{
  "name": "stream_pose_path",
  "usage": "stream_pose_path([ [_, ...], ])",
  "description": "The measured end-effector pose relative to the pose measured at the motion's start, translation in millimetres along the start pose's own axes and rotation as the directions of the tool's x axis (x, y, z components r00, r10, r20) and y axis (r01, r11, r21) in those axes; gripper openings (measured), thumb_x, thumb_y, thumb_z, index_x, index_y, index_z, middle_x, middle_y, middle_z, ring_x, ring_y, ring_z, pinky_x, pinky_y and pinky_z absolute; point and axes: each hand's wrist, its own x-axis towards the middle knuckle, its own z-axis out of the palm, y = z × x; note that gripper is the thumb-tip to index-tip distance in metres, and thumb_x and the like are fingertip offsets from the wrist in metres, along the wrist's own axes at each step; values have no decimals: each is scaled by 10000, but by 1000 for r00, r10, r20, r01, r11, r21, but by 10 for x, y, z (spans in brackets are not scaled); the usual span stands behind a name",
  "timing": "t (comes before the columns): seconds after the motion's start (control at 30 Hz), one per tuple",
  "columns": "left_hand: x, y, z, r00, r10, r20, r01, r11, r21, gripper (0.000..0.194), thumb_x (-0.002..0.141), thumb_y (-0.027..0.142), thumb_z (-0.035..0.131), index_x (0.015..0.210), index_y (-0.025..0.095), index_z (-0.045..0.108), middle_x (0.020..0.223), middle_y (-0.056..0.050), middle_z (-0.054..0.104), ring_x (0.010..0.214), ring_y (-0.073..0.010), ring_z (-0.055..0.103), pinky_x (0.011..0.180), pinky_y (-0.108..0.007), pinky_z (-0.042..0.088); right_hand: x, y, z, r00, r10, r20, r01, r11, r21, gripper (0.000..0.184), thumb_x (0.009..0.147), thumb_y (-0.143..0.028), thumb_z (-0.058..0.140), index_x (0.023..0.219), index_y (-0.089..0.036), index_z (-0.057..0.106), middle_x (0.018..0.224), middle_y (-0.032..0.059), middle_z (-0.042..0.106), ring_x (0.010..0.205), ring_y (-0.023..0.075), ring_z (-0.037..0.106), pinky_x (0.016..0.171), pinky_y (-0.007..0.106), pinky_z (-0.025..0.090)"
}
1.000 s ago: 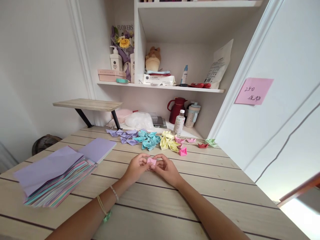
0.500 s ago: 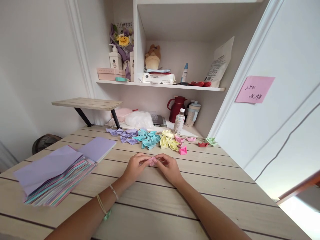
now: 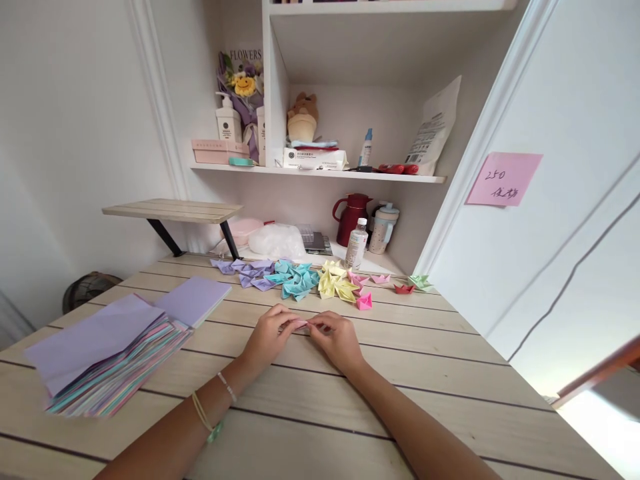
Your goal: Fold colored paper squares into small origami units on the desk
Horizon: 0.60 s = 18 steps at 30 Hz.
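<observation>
Between my two hands is a small folded pink paper [image 3: 301,324], mostly hidden by the fingers and seen nearly edge-on. My left hand [image 3: 270,335] pinches its left end between thumb and fingers. At its right end, my right hand [image 3: 337,339] pinches it in the same way. Just beyond the hands lie folded paper boats in groups: purple ones [image 3: 256,274], blue ones [image 3: 297,280], yellow ones [image 3: 336,281] and a bright pink one [image 3: 365,302]. Farther right are a red boat [image 3: 404,289] and a green boat [image 3: 421,283].
A stack of coloured paper [image 3: 120,357] lies on the left of the slatted table [image 3: 310,427], beside a purple pad [image 3: 195,298]. A small raised stand [image 3: 173,210] is at the back left. A plastic bottle [image 3: 356,245] and a red jug [image 3: 351,220] stand behind the boats.
The pink paper has tilted and now shows as a thin edge rather than a pointed shape. Both hands stay pinched on it in nearly the same place. The view has shifted slightly.
</observation>
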Motion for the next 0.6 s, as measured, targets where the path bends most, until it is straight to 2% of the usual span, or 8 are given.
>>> stream_pose_path([
  [0.13, -23, -35, 51, 989, -143, -36, 139, 985, -102, 214, 701, 338, 637, 840, 184, 690, 852, -75, 654, 707, -178, 625, 634, -293, 537, -11, -18, -4, 996, -84, 21, 86, 988, -131, 119, 750, -238, 580, 786, -233, 693, 764, 50, 677, 728, 200, 595, 675, 310, 457],
  [0.37, -47, -60, 85, 977, -213, 16, 213, 962, -172, 203, 675, 236, 626, 856, 160, 676, 852, -80, 698, 733, -187, 655, 661, -298, 554, -35, -81, 4, 938, -308, 157, 345, 859, -377, 176, 798, -168, 498, 797, -213, 669, 807, 64, 672, 765, 184, 575, 723, 302, 405],
  [0.6, -39, -58, 89, 968, -251, 14, 250, 954, -168, 272, 633, 136, 594, 899, 129, 650, 811, -77, 703, 726, -185, 668, 643, -280, 554, -46, -70, 52, 907, -403, 127, 400, 724, -562, 87, 774, -208, 550, 766, -211, 636, 795, 39, 654, 756, 165, 544, 693, 286, 350],
])
